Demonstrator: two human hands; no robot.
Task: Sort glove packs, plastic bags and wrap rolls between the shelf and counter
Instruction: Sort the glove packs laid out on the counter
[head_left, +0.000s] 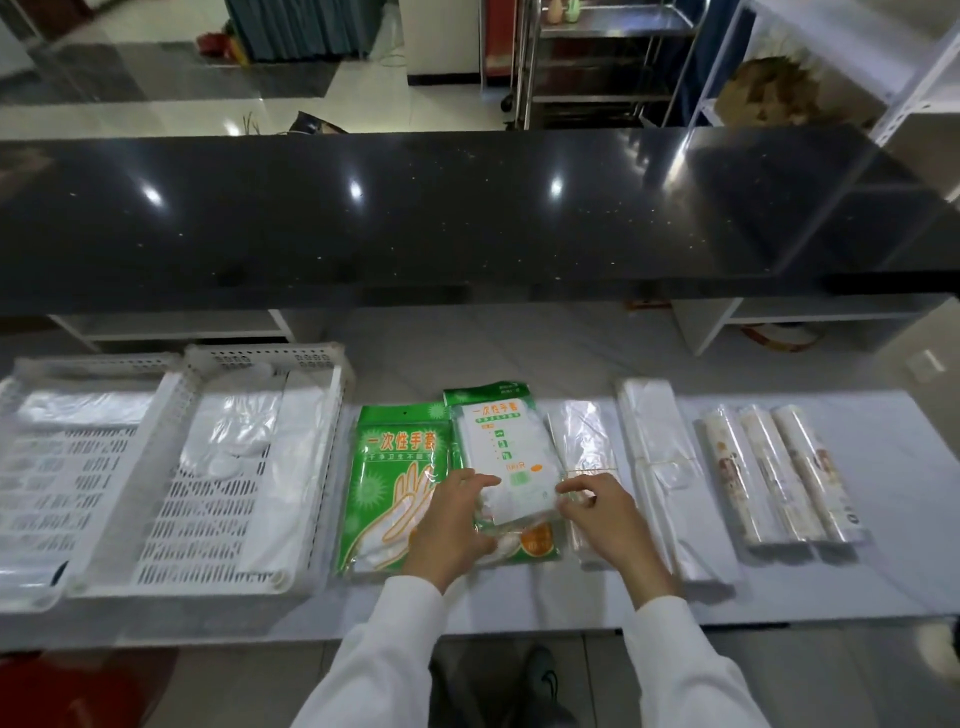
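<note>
White tabletop (519, 603) seen under a black ledge (467, 208), front edge strip bare. Two perforated white trays (171, 467) are set side by side at left, bags inside. Flat plastic bag stacks (660, 467) are laid right of centre; three wrap rolls (779, 473) near the right end, open room beyond them. A green glove pack (389, 467) lies beside the trays; a second glove pack (506, 462) overlaps its right edge. Left hand (449, 525) and right hand (605, 519) are each clamped on that second pack's near corners.
</note>
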